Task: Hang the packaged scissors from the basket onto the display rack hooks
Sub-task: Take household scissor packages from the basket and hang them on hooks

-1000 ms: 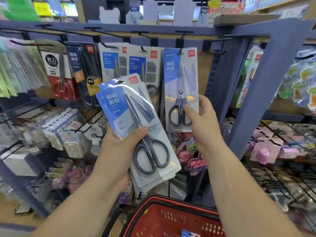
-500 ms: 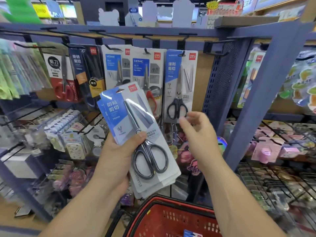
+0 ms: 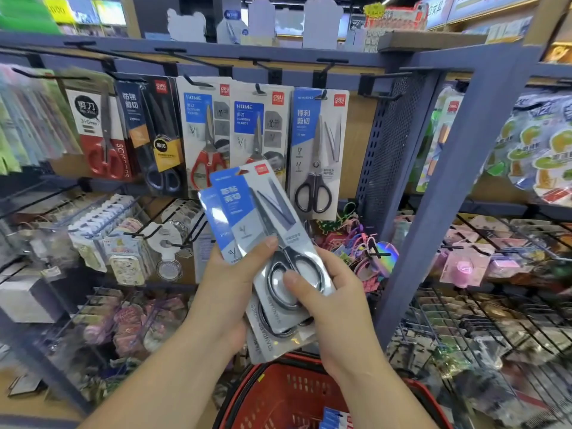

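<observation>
A small stack of blue-and-white scissors packs (image 3: 266,218) is tilted in front of the rack. My left hand (image 3: 229,292) grips the stack from the left, thumb across the front pack. My right hand (image 3: 328,301) pinches the lower end of the front pack, thumb on the scissor handles. A matching blue-and-white pack with black-handled scissors (image 3: 318,150) hangs on a rack hook (image 3: 323,94) just above. The red basket (image 3: 278,394) sits below my hands with more blue packs inside.
Other scissors packs (image 3: 210,131) hang in a row to the left on black hooks. A blue metal upright (image 3: 445,187) stands right of my hands. Wire hooks with small stationery fill the lower shelves on both sides.
My right hand left the hanging pack, came down and took hold of the front pack in the stack. The stack has moved to the right, closer to the middle.
</observation>
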Demonstrator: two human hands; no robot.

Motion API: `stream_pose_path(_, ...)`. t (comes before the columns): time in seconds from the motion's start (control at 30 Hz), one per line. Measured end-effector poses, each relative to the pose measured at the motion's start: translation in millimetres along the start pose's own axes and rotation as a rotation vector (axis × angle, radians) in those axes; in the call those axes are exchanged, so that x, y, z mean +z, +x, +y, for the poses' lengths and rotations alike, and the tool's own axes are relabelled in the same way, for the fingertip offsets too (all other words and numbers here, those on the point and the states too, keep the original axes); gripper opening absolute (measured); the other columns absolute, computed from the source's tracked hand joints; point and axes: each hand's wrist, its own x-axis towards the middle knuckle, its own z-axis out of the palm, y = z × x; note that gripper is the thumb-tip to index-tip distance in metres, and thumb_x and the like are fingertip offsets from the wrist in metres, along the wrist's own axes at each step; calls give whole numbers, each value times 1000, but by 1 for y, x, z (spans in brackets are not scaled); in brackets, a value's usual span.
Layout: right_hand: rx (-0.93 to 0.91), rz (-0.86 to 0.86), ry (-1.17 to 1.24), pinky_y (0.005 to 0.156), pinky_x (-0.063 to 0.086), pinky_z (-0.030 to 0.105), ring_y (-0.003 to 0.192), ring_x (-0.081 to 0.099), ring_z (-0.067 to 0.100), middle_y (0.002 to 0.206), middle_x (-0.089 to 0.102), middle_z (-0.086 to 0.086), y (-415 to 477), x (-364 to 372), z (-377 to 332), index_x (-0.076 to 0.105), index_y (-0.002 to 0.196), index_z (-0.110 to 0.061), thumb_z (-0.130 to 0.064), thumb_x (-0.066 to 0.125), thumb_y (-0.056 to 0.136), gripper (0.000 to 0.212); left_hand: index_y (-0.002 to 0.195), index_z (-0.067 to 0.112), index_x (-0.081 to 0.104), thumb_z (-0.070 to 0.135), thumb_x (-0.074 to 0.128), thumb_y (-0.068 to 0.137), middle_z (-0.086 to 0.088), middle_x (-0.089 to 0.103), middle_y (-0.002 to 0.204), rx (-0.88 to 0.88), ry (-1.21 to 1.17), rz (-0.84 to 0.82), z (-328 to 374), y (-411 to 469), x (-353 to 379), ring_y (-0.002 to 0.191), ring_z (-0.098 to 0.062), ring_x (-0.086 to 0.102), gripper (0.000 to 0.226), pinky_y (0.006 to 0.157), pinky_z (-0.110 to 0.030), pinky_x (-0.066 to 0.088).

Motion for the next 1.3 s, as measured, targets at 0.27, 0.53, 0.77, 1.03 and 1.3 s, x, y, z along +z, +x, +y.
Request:
stream_pose_path(0.27,79,153,309,101,55,61,114,70,44,120,75,18,3,-12,6,65,129,-10,-19,71,87,43,134,15,65,4,65,97,-11,78,122,-31,-17,35,-14,-2,-4,110,-34,76,39,90,-49,62)
stream_pose_path(0.53,-64,223,211,78,61,38,100,71,24,118,76,5,17,-25,-6,64,129,-22,-30,65,88,41,128,16,65,2,70,95,-9,79,117,52,158,121,-12,4,-17,108,-32,75,37,97,-51,59)
stream_pose_path(0.77,-175,260,96,80,58,43,93,71,17,107,76,0,56,-24,-32,62,124,-22,-14,58,106,20,118,24,69,0,66,97,2,81,112,128,210,94,3,7,-17,104,-21,77,32,89,-38,59)
stream_pose_path(1.03,-207,375,-125,68,56,21,83,70,4,104,74,1,93,-19,-23,65,108,-25,-15,69,100,13,132,19,64,5,67,97,-3,78,122,134,181,130,5,8,-23,111,-27,75,37,98,-50,58)
stream_pose_path(1.3,-139,394,-470,74,48,33,79,55,6,90,56,-8,150,-30,-14,52,118,-26,-32,72,97,30,138,18,62,6,66,97,-4,76,127,126,180,117,1,13,-36,116,-29,73,43,104,-56,55)
